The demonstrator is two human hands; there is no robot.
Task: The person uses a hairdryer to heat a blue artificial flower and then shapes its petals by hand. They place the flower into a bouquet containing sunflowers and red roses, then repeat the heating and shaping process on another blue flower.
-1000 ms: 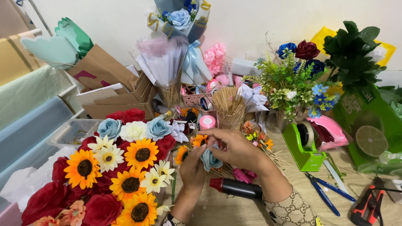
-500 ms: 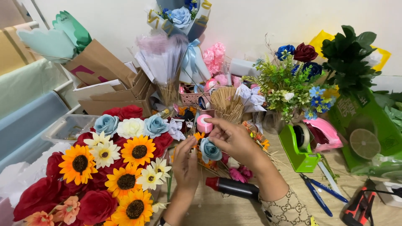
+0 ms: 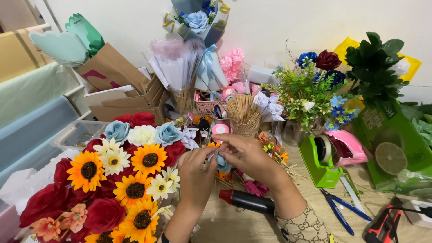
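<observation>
My left hand (image 3: 196, 172) and my right hand (image 3: 245, 155) meet over the middle of the table, both pinching a small blue artificial rose (image 3: 222, 163) between the fingertips. The rose is mostly hidden by my fingers. Just under my right wrist lies a black glue gun (image 3: 249, 201) with a red tip. To the left spreads a heap of artificial flowers (image 3: 117, 177): sunflowers, red roses, white daisies and pale blue roses.
A cup of wooden sticks (image 3: 243, 117) stands just behind my hands. A green tape dispenser (image 3: 320, 162) and blue pliers (image 3: 338, 209) sit to the right, with a green box (image 3: 396, 148), leafy stems (image 3: 315, 96), wrapping paper rolls (image 3: 27, 103) and cardboard boxes (image 3: 121, 96) around.
Both hands have lifted slightly and drawn closer together around the small blue rose. The view has shifted a little; nothing else on the table has moved.
</observation>
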